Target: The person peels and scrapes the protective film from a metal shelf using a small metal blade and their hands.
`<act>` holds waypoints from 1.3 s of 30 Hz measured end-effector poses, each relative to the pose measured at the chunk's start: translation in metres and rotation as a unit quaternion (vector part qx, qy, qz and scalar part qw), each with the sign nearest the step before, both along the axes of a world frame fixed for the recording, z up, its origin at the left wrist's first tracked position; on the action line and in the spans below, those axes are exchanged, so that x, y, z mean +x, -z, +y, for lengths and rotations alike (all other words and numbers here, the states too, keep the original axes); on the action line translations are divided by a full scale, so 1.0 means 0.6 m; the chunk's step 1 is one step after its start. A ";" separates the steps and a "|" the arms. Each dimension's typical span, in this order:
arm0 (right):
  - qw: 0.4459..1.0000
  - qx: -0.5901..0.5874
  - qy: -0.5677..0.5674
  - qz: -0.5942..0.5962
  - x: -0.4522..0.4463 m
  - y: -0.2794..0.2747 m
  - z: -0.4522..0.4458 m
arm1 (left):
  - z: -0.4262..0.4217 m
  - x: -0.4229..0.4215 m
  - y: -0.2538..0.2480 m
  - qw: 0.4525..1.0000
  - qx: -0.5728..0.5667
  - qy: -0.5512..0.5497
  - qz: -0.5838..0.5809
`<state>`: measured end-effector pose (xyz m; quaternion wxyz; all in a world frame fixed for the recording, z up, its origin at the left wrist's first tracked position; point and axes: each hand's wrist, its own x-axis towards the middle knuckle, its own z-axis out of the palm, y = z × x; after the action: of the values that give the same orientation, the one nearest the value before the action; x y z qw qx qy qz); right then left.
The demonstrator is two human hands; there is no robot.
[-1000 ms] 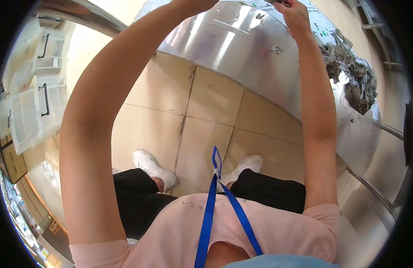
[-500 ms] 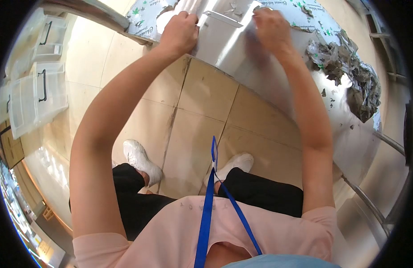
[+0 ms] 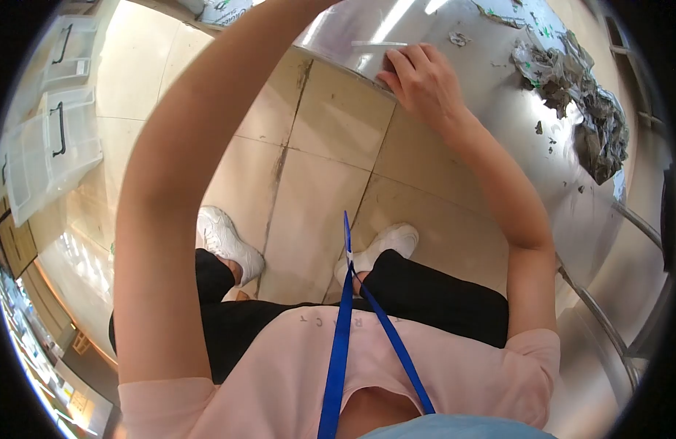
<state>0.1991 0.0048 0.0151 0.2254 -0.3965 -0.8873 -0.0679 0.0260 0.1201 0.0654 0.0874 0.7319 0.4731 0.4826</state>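
My right hand [image 3: 426, 82] rests at the near edge of a shiny metal surface [image 3: 484, 95], with its fingers bent and apart and nothing visible in them. Just beyond its fingertips lies a narrow pale strip [image 3: 367, 44]. My left forearm reaches to the top edge of the view, where the hand is cut off. To the right, a crumpled heap of torn, grey-backed printed film [image 3: 601, 139] lies on the metal. A small scrap [image 3: 459, 38] sits farther back, and printed film [image 3: 224, 10] also shows at the top left.
Clear plastic drawers [image 3: 56, 139] with black handles stand at the left. Metal bars [image 3: 598, 311] run along the lower right. A tiled floor [image 3: 316, 175] shows below, with my white shoes [image 3: 232, 245] on it. A blue lanyard [image 3: 341, 344] hangs in front of me.
My left hand has gone up out of view. My right hand has come down toward the near edge of the metal. The view has shifted slightly, and less film shows at the top left.
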 end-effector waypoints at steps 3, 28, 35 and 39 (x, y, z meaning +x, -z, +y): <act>0.999 -0.020 0.001 0.036 0.013 0.003 -0.038 | -0.107 -0.022 -0.007 0.939 -0.187 -0.091 -0.273; 0.777 -0.460 0.198 0.382 -0.023 -0.019 -0.138 | -0.266 0.029 0.161 0.803 -0.428 0.053 -0.412; 0.340 -0.593 0.229 0.693 -0.073 0.013 -0.108 | -0.266 0.014 0.187 0.856 -0.441 -0.038 -0.266; 0.273 -0.552 0.245 0.749 -0.088 0.027 -0.098 | -0.283 -0.012 0.201 0.824 -0.482 -0.061 -0.292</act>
<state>0.1464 -0.0540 -0.0012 0.4903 -0.5004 -0.0135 0.7135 0.0190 -0.0498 -0.0555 0.5331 0.3916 0.6414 0.3886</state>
